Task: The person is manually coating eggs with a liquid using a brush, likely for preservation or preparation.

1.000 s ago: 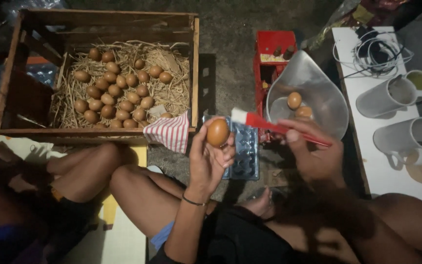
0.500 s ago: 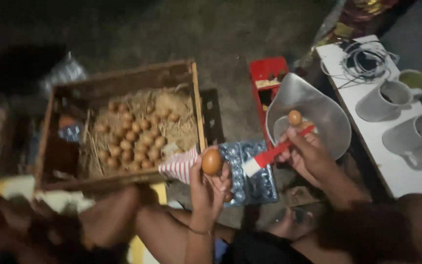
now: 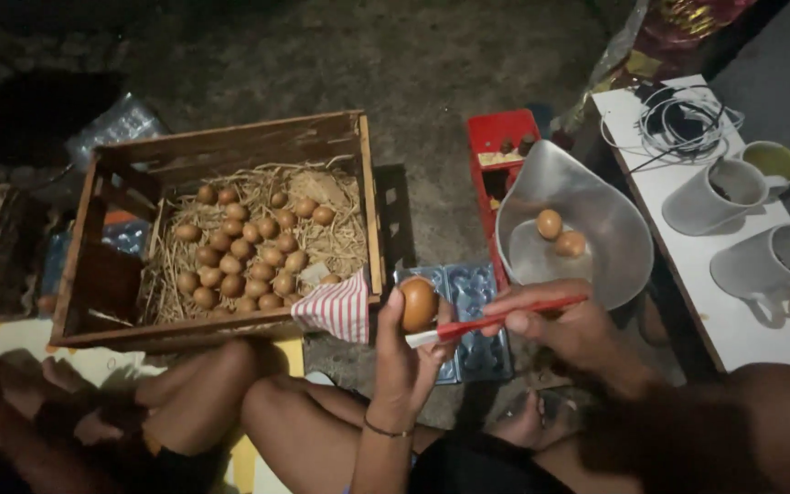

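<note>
**Egg brushing: status, early stage**

L hand (image 3: 404, 352): raised, fingers closed round one brown egg (image 3: 418, 304), held upright at fingertip level, just above the blue egg tray (image 3: 477, 311).

R hand (image 3: 564, 329): pinching a red-handled toothbrush (image 3: 496, 320); white head end sits against the lower side of the egg. Whether the bristles actually touch the shell can't be told at this res.

Done, judged from layout: 2 eggs (image 3: 560, 233) lie in the grey metal bowl (image 3: 605, 210), which is right of the tray and next to the red crate (image 3: 502, 137).

Left: approx. 30+ eggs remain on straw in the wooden crate (image 3: 368, 201), well apart from the bowl. A red/white striped cloth (image 3: 336, 311) hangs over the crate's near corner, just beside the L hand.

Assessment: 1 egg in process, 2 finished, the bulk untouched. Blue tray cells look empty, though lighting is poor.

Misc.: white shelf (image 3: 678, 265) at far right carries 2 grey mugs (image 3: 715, 197) and a coiled cable (image 3: 678, 119); not in use.
</note>
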